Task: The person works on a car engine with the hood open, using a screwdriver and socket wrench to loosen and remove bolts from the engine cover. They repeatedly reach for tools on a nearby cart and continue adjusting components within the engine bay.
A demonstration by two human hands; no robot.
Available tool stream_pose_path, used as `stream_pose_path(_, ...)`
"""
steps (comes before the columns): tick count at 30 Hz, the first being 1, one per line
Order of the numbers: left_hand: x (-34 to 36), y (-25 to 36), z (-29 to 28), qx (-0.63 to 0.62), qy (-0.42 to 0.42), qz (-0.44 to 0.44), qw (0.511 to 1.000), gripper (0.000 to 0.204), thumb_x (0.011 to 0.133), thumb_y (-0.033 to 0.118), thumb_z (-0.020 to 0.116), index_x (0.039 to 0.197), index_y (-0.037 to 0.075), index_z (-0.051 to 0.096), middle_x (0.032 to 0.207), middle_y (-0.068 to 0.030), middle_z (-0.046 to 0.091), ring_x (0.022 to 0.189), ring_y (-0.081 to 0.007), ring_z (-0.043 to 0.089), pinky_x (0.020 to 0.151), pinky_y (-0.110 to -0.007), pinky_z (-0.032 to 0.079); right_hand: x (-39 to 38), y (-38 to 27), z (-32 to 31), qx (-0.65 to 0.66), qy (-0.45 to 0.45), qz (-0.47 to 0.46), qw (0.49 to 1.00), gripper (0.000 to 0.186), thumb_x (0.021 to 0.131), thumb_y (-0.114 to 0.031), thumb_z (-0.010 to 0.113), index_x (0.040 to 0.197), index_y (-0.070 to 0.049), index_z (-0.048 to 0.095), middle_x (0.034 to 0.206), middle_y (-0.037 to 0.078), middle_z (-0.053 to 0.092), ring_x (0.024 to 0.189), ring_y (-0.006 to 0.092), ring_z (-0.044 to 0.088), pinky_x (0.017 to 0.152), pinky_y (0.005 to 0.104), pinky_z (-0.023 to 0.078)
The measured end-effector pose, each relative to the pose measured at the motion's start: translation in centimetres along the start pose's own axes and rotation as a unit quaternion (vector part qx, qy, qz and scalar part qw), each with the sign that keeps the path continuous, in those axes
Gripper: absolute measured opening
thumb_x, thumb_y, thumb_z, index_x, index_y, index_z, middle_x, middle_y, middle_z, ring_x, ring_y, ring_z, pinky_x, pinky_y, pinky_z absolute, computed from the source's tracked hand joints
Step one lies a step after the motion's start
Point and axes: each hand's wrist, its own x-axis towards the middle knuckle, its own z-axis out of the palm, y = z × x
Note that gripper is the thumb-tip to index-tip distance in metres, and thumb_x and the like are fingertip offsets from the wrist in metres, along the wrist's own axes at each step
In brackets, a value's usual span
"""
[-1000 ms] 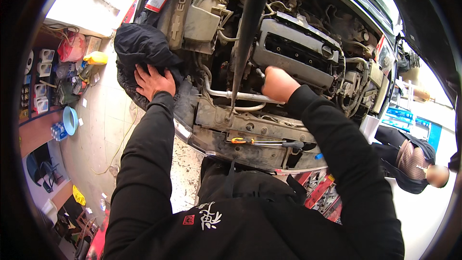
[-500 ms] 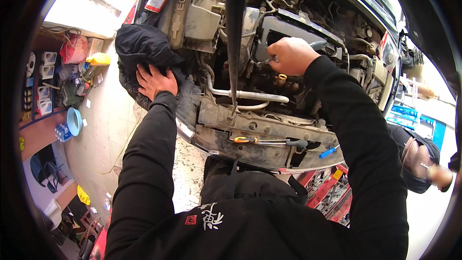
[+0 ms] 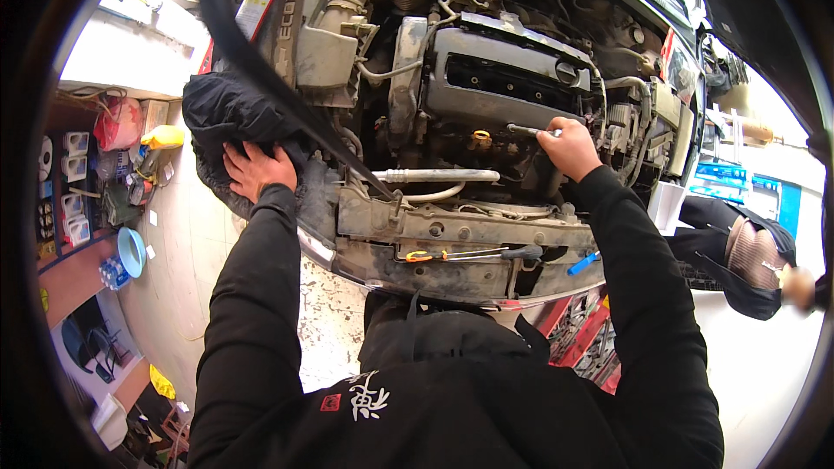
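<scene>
My left hand (image 3: 259, 171) rests with spread fingers on a bunched black cloth (image 3: 239, 108) at the left front corner of the car. Over the front of the engine, my right hand (image 3: 571, 149) is closed round a metal ratchet wrench (image 3: 524, 130). The wrench's shaft points left, along the lower edge of the dark engine cover (image 3: 512, 78). Just left of its tip sits a yellow ring-shaped dipstick handle (image 3: 480, 135). Whether the wrench sits on a bolt I cannot tell.
A black hood prop rod (image 3: 287, 91) crosses the bay's left side. Orange-handled (image 3: 423, 256) and blue-handled (image 3: 584, 263) screwdrivers lie on the front crossmember (image 3: 478, 230). Spray cans (image 3: 259, 2) stand back left. A red tool chest (image 3: 573, 339) is below; another person (image 3: 751, 265) is at right.
My right hand has moved with the wrench from the engine cover's left part to its front right edge. My left hand stays on the cloth. The view has shifted, and the prop rod looks more slanted.
</scene>
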Motion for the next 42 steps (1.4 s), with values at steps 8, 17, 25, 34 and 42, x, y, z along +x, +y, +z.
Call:
stream_pose_path(8, -0.2, -0.3, 0.6, 0.018, 0.008, 0.008, 1.0, 0.072, 0.093, 0.047, 0.08, 0.153, 0.01, 0.064, 0.18, -0.0182, 0.04, 0.164, -0.0409, 0.039, 0.111, -0.075, 0.044, 0.3, -4.9, 0.0, -0.069, -0.036, 0.063, 0.995, 0.034, 0.098, -0.032, 0.071, 0.101, 0.001, 0.079, 0.111, 0.029, 0.08, 0.112, 0.0472, 0.077, 0.103, 0.0534, 0.061)
stream_pose_path(17, -0.1, -0.3, 0.4, 0.01, 0.001, 0.006, 1.0, 0.071, 0.095, 0.048, 0.078, 0.154, 0.01, 0.065, 0.181, -0.0181, 0.04, 0.164, -0.0406, 0.039, 0.112, -0.077, 0.043, 1.3, -4.1, 1.9, -0.004, -0.006, 0.152, 0.988, 0.036, 0.094, -0.025, 0.07, 0.106, 0.007, 0.081, 0.114, 0.033, 0.079, 0.112, 0.0492, 0.077, 0.102, 0.0517, 0.061)
stream_pose_path(25, 0.0, 0.1, -0.3, -0.012, 0.002, -0.006, 1.0, 0.071, 0.097, 0.048, 0.076, 0.155, 0.011, 0.063, 0.181, -0.0178, 0.038, 0.165, -0.0412, 0.037, 0.113, -0.078, 0.043, 1.2, -7.4, 3.7, 0.605, -0.031, 0.376, 0.701, 0.022, 0.101, -0.015, 0.076, 0.088, -0.013, 0.058, 0.072, -0.002, 0.044, 0.055, 0.0123, 0.038, 0.05, 0.0337, 0.034)
stream_pose_path(34, -0.1, -0.1, 0.1, -0.012, -0.014, -0.007, 1.0, 0.072, 0.098, 0.049, 0.075, 0.158, 0.012, 0.06, 0.182, -0.018, 0.036, 0.165, -0.0426, 0.036, 0.114, -0.079, 0.042, 2.0, -3.6, -0.2, 0.372, -0.139, 0.337, 0.854, 0.018, 0.097, -0.008, 0.067, 0.081, -0.004, 0.061, 0.069, 0.007, 0.053, 0.051, 0.0223, 0.049, 0.048, 0.0405, 0.042)
stream_pose_path(42, -0.2, -0.4, 0.6, 0.013, -0.021, 0.001, 1.0, 0.073, 0.097, 0.049, 0.076, 0.157, 0.01, 0.06, 0.182, -0.0178, 0.036, 0.165, -0.0419, 0.035, 0.115, -0.079, 0.04, 5.4, -7.1, -2.8, -0.213, -0.246, -0.092, 0.941, 0.025, 0.088, -0.014, 0.074, 0.108, -0.002, 0.084, 0.107, 0.027, 0.083, 0.104, 0.0457, 0.081, 0.093, 0.0498, 0.066)
